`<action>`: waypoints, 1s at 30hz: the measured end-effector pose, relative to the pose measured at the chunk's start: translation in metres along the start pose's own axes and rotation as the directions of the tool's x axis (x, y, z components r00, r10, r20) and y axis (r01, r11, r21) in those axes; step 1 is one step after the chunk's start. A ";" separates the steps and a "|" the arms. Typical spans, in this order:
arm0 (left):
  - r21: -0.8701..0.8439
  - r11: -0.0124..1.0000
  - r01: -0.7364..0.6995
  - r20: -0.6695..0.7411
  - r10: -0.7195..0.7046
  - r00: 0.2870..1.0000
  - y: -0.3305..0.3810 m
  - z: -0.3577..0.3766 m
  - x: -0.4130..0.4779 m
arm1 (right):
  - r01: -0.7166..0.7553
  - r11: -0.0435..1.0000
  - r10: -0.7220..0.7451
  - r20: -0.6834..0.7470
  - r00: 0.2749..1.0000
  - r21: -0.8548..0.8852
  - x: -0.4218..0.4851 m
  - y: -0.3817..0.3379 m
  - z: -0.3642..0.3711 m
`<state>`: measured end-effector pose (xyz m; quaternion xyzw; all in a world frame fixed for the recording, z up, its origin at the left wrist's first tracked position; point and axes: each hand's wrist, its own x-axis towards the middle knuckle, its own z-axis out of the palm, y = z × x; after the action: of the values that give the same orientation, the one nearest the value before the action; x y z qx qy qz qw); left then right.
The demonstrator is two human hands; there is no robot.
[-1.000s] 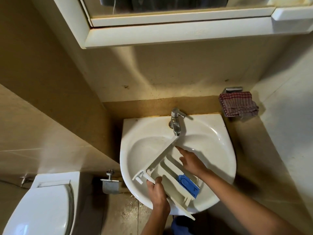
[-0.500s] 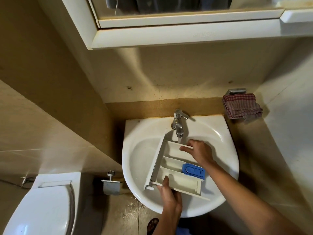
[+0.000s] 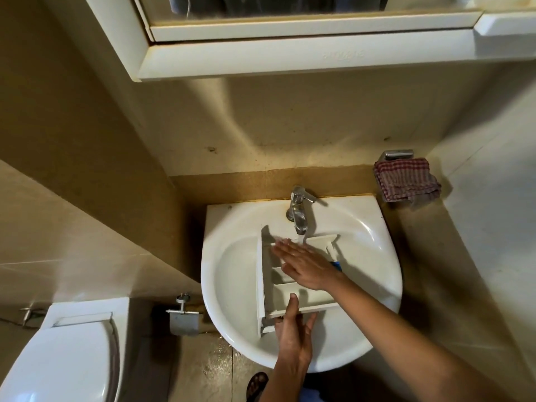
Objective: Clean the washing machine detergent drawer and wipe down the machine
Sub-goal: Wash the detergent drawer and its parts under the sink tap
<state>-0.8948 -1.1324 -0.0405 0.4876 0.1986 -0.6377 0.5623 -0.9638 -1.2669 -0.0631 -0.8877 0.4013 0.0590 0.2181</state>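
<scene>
A white plastic detergent drawer with ribbed compartments lies in a round white ceramic basin, beneath a chrome tap running water. The person's right hand lies flat across it, fingers straight, tips at the stream. The left hand pinches the drawer's near wall, thumb on top, fingers beneath.

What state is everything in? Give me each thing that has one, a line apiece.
tap: on, water running
detergent drawer: open side up in the sink, under the tap
blue insert: in the drawer, mostly hidden by the right wrist
left hand: grips the drawer's near edge, thumb on top
right hand: flat, fingers straight, over the drawer, under the water
checked cloth: draped on its wall holder
toilet lid: down
</scene>
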 end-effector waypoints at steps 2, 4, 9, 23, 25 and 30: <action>-0.009 1.000 -0.010 0.013 0.010 1.000 0.001 0.000 0.000 | -0.167 0.985 0.165 -0.050 0.985 -0.041 -0.007 0.007 0.001; -0.031 0.999 -0.017 0.025 0.018 1.000 0.002 -0.001 0.001 | -0.388 0.921 0.385 -0.119 0.915 -0.011 -0.017 0.011 0.002; 0.001 1.000 -0.027 0.015 0.027 1.000 0.001 -0.002 0.003 | -0.609 0.769 0.633 -0.106 0.767 0.194 -0.003 -0.016 0.001; -0.142 0.989 -0.041 0.024 0.045 0.999 0.014 -0.005 0.004 | -0.407 0.895 0.445 -0.297 0.845 0.183 -0.033 0.014 0.011; -0.131 0.991 -0.025 0.002 0.026 1.000 0.015 -0.006 0.005 | -0.621 0.710 0.691 -0.162 0.704 0.331 -0.035 0.021 0.008; -0.070 0.997 0.013 0.001 -0.012 1.000 0.013 -0.012 0.012 | -0.664 0.672 0.722 -0.094 0.685 0.327 0.000 0.002 -0.004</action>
<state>-0.8769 -1.1334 -0.0524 0.4660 0.2236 -0.6341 0.5752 -0.9655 -1.2702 -0.0604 -0.6299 0.7348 -0.0133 0.2513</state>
